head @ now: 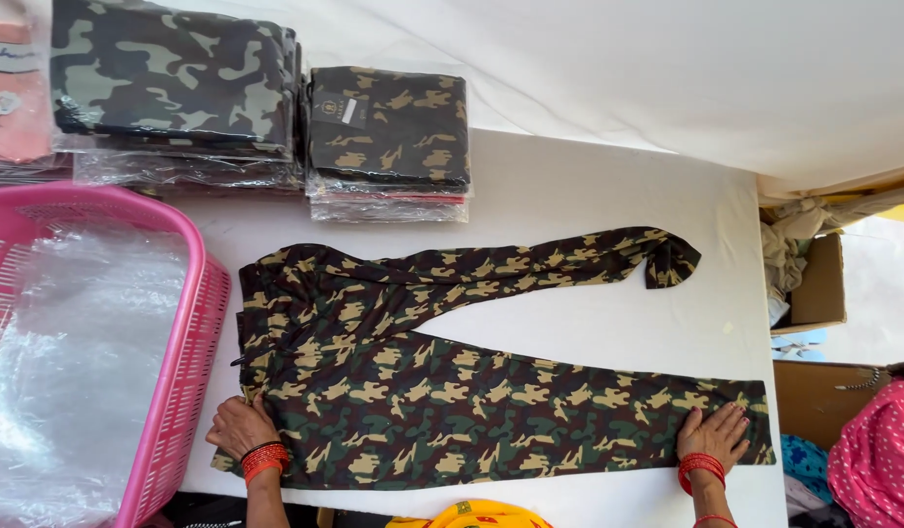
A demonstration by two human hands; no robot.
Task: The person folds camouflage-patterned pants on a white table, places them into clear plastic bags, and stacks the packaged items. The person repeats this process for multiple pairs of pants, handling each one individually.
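Observation:
A pair of camouflage trousers in dark brown, green and tan lies flat on a white table. One leg stretches along the near edge, the other angles off toward the far right with its cuff folded over. My left hand presses flat on the waistband end at the near left. My right hand presses flat on the near leg's cuff at the right. Red bangles circle both wrists. Neither hand grips the cloth.
A pink plastic basket holding clear plastic bags stands at the left. Two stacks of packaged camouflage garments sit at the far edge. Cardboard boxes and a pink dotted cloth lie to the right of the table.

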